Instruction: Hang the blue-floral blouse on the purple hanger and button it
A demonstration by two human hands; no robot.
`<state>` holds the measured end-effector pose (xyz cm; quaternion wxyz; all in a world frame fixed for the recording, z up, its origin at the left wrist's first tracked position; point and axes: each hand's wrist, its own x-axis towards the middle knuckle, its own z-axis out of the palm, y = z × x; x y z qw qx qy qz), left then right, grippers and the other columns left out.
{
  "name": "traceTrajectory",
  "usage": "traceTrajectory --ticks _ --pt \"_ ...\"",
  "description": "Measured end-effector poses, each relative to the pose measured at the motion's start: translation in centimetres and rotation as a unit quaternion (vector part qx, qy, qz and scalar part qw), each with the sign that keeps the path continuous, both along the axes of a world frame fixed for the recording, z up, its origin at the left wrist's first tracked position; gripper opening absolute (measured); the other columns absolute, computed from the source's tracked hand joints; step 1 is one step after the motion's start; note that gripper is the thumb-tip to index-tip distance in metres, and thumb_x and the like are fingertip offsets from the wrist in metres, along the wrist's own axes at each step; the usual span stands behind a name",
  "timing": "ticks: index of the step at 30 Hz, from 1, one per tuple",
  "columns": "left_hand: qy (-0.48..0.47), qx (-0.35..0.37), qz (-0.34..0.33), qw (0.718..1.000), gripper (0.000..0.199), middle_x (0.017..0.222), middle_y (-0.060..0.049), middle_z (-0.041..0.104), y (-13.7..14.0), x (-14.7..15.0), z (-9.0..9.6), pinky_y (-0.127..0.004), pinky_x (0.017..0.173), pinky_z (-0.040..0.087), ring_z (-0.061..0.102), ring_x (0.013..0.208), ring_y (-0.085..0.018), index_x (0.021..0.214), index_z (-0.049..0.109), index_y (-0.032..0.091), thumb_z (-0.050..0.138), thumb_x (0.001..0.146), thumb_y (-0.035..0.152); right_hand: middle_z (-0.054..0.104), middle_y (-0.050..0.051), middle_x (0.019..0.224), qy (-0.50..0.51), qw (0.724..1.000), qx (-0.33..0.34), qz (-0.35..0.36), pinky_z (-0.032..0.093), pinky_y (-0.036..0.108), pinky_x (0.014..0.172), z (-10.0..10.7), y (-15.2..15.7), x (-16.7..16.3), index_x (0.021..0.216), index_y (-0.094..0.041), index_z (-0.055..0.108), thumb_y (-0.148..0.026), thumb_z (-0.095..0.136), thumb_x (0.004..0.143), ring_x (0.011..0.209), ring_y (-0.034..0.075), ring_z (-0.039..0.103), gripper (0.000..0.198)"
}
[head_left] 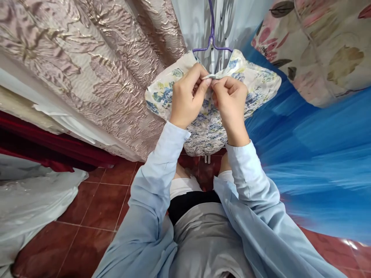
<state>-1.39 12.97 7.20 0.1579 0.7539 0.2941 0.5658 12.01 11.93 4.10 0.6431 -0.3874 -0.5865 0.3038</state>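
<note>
A white dress (207, 133) with a blue and yellow floral print hangs from a purple hanger (211, 40) in front of me. At its neckline my left hand (189, 94) is closed, thumb and fingers pinching the pale edge of the cloth. Right beside it, my right hand (230, 96) pinches the same edge from the other side. The fingertips of both hands nearly meet at the middle of the neckline. My fingers hide the exact spot where they grip, so any small fastening there cannot be made out.
Pink embossed fabric (107, 77) hangs close on the left, with dark red cloth (43, 141) beyond it. Blue fabric (315, 154) and a floral cloth (324, 50) hang on the right. Plastic-looking pale sheeting (34, 208) lies at lower left over red floor tiles (95, 208).
</note>
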Motion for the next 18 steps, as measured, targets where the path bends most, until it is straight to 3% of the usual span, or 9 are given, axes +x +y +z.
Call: traceTrajectory --ticks 5,10,12,15,18 --pt "0.000 -0.014 0.002 1.000 0.038 0.072 0.000 0.052 0.1 -0.2 0.4 -0.028 0.072 0.045 0.056 0.069 -0.015 0.079 0.059 0.021 0.063 0.092 0.056 0.041 -0.003 0.062 0.005 1.000 0.020 -0.004 0.033 0.026 0.052 -0.5 0.7 -0.7 0.083 -0.024 0.047 -0.065 0.045 0.099 0.055 0.012 0.042 0.044" --pt "-0.077 0.090 0.017 0.993 0.038 0.071 0.000 0.048 -0.1 0.9 2.6 -0.029 0.070 0.042 0.050 0.067 -0.015 0.077 0.053 0.023 0.052 0.098 0.054 0.036 -0.006 0.057 -0.002 0.999 -0.038 -0.016 0.027 0.025 0.050 -2.1 0.8 -1.1 0.074 -0.022 0.048 -0.050 0.055 0.096 0.050 0.010 0.034 0.036" --pt "-0.150 0.137 0.031 0.979 0.036 0.072 0.000 0.047 0.1 0.6 3.7 -0.029 0.069 0.041 0.047 0.067 -0.015 0.078 0.052 0.024 0.053 0.097 0.054 0.038 -0.005 0.055 -0.033 0.996 -0.075 -0.036 0.027 0.026 0.051 -4.5 -0.5 -0.8 0.068 -0.021 0.048 -0.040 0.056 0.093 0.050 0.010 0.034 0.032" --pt "-0.217 0.159 0.047 0.962 0.039 0.074 0.000 0.047 1.2 -2.1 4.2 -0.029 0.073 0.041 0.048 0.071 -0.013 0.076 0.053 0.022 0.062 0.090 0.057 0.043 -0.004 0.056 -0.078 0.983 -0.138 -0.089 0.030 0.027 0.056 -9.8 -3.9 -0.2 0.061 -0.020 0.046 -0.029 0.056 0.084 0.054 0.010 0.039 0.026" --pt "-0.238 0.049 0.049 0.969 0.040 0.075 0.001 0.051 3.0 -6.9 2.6 -0.027 0.082 0.043 0.055 0.085 -0.013 0.076 0.051 0.021 0.068 0.088 0.055 0.048 -0.003 0.056 -0.072 0.964 -0.236 -0.100 0.032 0.027 0.058 -15.2 -7.3 0.4 0.061 -0.020 0.049 -0.033 0.055 0.080 0.056 0.012 0.043 0.024"
